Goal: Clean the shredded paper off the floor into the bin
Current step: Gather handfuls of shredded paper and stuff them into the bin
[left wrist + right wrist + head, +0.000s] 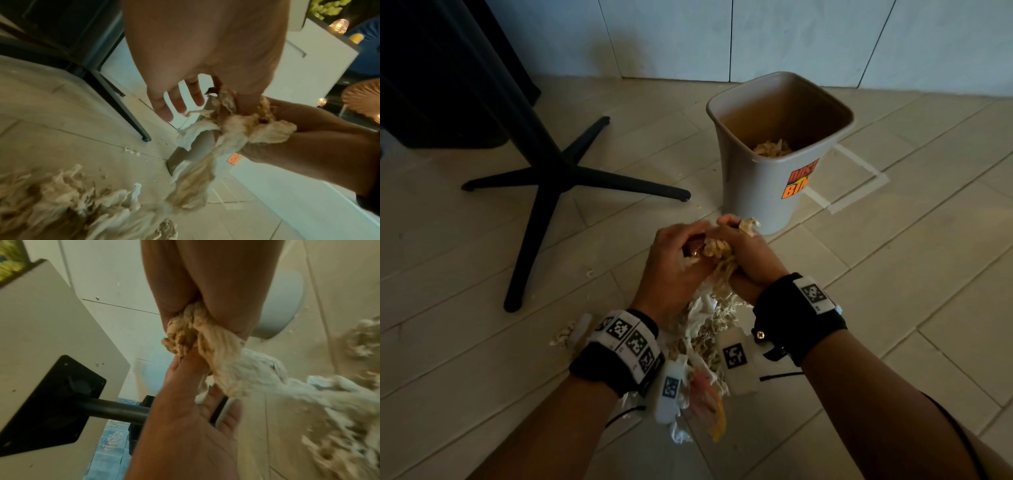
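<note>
A clump of beige shredded paper [717, 249] is lifted off the floor between both hands, with strands trailing down to a loose pile [703, 334] under my wrists. My right hand [744, 245] grips the clump tightly; in the right wrist view the paper [191, 331] is squeezed in its fist [197, 305]. My left hand [676, 253] cups the clump from the left, its thumb against the wad [242, 123] and its other fingers [176, 104] looser. The grey bin [763, 192], with an orange sticker and some shreds inside, stands just beyond the hands.
A black table base [551, 178] with four legs spreads on the floor to the left; one leg ends close to the bin. Small scraps [131, 151] dot the tiles. White tape lines [859, 192] mark the floor right of the bin. A tiled wall [722, 34] rises behind.
</note>
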Demonstrator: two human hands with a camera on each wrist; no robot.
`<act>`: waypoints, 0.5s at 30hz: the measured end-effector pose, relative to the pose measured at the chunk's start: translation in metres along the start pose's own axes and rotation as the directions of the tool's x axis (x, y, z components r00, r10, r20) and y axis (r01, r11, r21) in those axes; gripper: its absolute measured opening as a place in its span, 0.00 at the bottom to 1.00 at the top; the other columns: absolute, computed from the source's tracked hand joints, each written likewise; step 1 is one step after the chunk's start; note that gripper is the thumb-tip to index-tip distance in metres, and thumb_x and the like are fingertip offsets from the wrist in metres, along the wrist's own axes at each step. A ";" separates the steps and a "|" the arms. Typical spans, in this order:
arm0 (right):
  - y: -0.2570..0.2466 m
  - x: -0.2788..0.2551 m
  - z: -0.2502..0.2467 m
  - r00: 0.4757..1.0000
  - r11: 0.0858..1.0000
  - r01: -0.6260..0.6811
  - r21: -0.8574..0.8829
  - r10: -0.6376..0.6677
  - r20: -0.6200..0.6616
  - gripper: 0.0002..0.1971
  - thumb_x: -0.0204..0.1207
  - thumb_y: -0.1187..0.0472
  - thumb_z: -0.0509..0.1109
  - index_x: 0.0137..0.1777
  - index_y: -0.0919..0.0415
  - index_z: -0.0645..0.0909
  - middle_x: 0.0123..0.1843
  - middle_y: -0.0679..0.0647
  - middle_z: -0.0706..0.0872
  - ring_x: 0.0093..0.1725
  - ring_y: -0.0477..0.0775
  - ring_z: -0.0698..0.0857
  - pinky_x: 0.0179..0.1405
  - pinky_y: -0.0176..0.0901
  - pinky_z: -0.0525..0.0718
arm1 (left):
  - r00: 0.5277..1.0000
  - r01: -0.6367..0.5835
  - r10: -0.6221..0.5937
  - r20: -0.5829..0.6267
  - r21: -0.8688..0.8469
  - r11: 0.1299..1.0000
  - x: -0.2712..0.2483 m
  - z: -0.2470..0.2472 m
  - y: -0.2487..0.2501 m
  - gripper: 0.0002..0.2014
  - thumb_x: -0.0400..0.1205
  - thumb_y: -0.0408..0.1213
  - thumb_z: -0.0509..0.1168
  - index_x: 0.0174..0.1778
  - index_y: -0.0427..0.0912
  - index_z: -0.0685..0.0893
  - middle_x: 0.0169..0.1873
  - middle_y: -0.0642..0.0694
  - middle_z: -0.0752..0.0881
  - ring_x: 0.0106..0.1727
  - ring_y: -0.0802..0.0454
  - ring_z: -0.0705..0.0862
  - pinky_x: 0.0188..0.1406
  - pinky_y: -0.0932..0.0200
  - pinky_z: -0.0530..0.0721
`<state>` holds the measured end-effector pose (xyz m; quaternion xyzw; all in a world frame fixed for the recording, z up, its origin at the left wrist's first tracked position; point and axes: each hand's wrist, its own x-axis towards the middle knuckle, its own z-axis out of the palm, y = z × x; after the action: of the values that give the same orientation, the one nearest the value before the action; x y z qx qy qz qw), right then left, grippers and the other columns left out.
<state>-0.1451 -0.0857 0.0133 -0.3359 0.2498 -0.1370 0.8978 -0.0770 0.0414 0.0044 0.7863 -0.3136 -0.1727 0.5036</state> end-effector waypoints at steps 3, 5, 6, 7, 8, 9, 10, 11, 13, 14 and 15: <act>-0.014 0.005 0.004 0.997 0.999 0.036 -0.010 -0.037 -0.062 0.11 0.79 0.75 0.63 0.44 0.57 0.76 0.30 0.58 0.86 0.31 0.56 0.89 0.30 0.43 0.88 | 0.973 0.187 -0.145 0.178 -0.245 0.951 -0.007 -0.004 -0.006 0.50 0.71 0.50 0.80 0.81 0.70 0.53 0.74 0.61 0.71 0.71 0.61 0.76 0.64 0.52 0.81; -0.020 0.007 0.006 0.995 0.999 0.039 -0.025 -0.041 -0.094 0.10 0.80 0.73 0.62 0.46 0.57 0.77 0.31 0.57 0.85 0.32 0.56 0.88 0.36 0.47 0.89 | 0.949 0.211 -0.147 0.277 -0.218 0.953 -0.015 -0.002 -0.014 0.56 0.69 0.43 0.82 0.82 0.69 0.48 0.72 0.62 0.74 0.68 0.66 0.79 0.65 0.52 0.82; -0.022 0.007 0.005 0.994 0.999 0.032 -0.025 -0.035 -0.105 0.09 0.80 0.73 0.62 0.48 0.58 0.77 0.33 0.58 0.84 0.33 0.57 0.87 0.41 0.51 0.89 | 0.943 0.215 -0.156 0.294 -0.180 0.960 -0.019 0.001 -0.018 0.56 0.69 0.42 0.83 0.82 0.69 0.50 0.71 0.60 0.75 0.66 0.63 0.81 0.64 0.52 0.83; -0.023 0.006 0.005 0.994 1.000 0.024 -0.015 -0.025 -0.109 0.08 0.81 0.72 0.62 0.49 0.58 0.78 0.36 0.59 0.83 0.35 0.59 0.86 0.48 0.56 0.88 | 0.939 0.228 -0.179 0.292 -0.143 0.963 -0.022 0.006 -0.023 0.52 0.70 0.42 0.82 0.81 0.69 0.54 0.70 0.59 0.76 0.63 0.61 0.83 0.61 0.55 0.84; -0.025 0.004 0.006 0.994 1.000 0.014 -0.009 -0.015 -0.110 0.08 0.81 0.71 0.62 0.51 0.58 0.78 0.40 0.61 0.83 0.38 0.60 0.86 0.54 0.60 0.87 | 0.936 0.251 -0.209 0.283 -0.123 0.960 -0.026 0.010 -0.026 0.46 0.71 0.41 0.81 0.78 0.70 0.59 0.66 0.58 0.79 0.59 0.60 0.84 0.58 0.58 0.85; -0.027 0.003 0.007 0.994 1.000 0.000 -0.012 -0.002 -0.107 0.08 0.81 0.70 0.62 0.53 0.58 0.79 0.44 0.63 0.83 0.41 0.62 0.86 0.57 0.62 0.86 | 0.935 0.269 -0.231 0.269 -0.116 0.956 -0.028 0.015 -0.029 0.42 0.73 0.41 0.79 0.74 0.70 0.62 0.62 0.58 0.81 0.55 0.58 0.85 0.54 0.60 0.86; -0.029 0.001 0.007 0.995 1.000 -0.014 -0.019 0.012 -0.103 0.09 0.81 0.69 0.62 0.56 0.58 0.79 0.49 0.64 0.83 0.44 0.63 0.86 0.57 0.62 0.86 | 0.936 0.277 -0.240 0.256 -0.119 0.953 -0.030 0.019 -0.032 0.38 0.73 0.40 0.79 0.72 0.70 0.65 0.58 0.56 0.82 0.53 0.56 0.85 0.53 0.60 0.86; -0.030 0.000 0.006 0.995 0.999 -0.022 -0.026 0.019 -0.100 0.10 0.81 0.69 0.62 0.58 0.58 0.79 0.52 0.64 0.83 0.47 0.63 0.87 0.57 0.60 0.87 | 0.939 0.277 -0.244 0.241 -0.114 0.954 -0.031 0.023 -0.033 0.33 0.74 0.40 0.77 0.69 0.67 0.69 0.55 0.55 0.84 0.51 0.55 0.85 0.50 0.62 0.85; -0.033 0.000 0.006 0.995 0.999 -0.024 -0.028 0.021 -0.093 0.10 0.81 0.68 0.63 0.59 0.59 0.79 0.55 0.63 0.84 0.49 0.63 0.87 0.55 0.58 0.88 | 0.951 0.257 -0.239 0.196 -0.070 0.964 -0.030 0.024 -0.031 0.13 0.78 0.37 0.74 0.55 0.54 0.82 0.44 0.52 0.88 0.42 0.53 0.85 0.40 0.67 0.83; -0.033 0.000 0.005 0.995 0.999 -0.022 -0.028 0.019 -0.095 0.09 0.82 0.67 0.63 0.58 0.59 0.80 0.54 0.63 0.86 0.47 0.62 0.88 0.52 0.57 0.89 | 0.956 0.253 -0.236 0.174 -0.081 0.964 -0.030 0.023 -0.028 0.04 0.80 0.35 0.73 0.48 0.48 0.86 0.37 0.49 0.88 0.36 0.53 0.84 0.35 0.66 0.82; -0.033 0.000 0.003 0.995 1.000 -0.016 -0.022 0.013 -0.098 0.08 0.82 0.67 0.62 0.57 0.60 0.80 0.52 0.62 0.86 0.45 0.61 0.89 0.48 0.55 0.91 | 0.958 0.259 -0.239 0.160 -0.125 0.958 -0.029 0.021 -0.026 0.01 0.80 0.34 0.72 0.44 0.45 0.88 0.32 0.45 0.87 0.33 0.52 0.82 0.34 0.63 0.82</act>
<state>-0.1456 -0.1085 0.0376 -0.3373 0.2975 -0.1439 0.8815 -0.1024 0.0541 -0.0297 0.7666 -0.2338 -0.3129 0.5096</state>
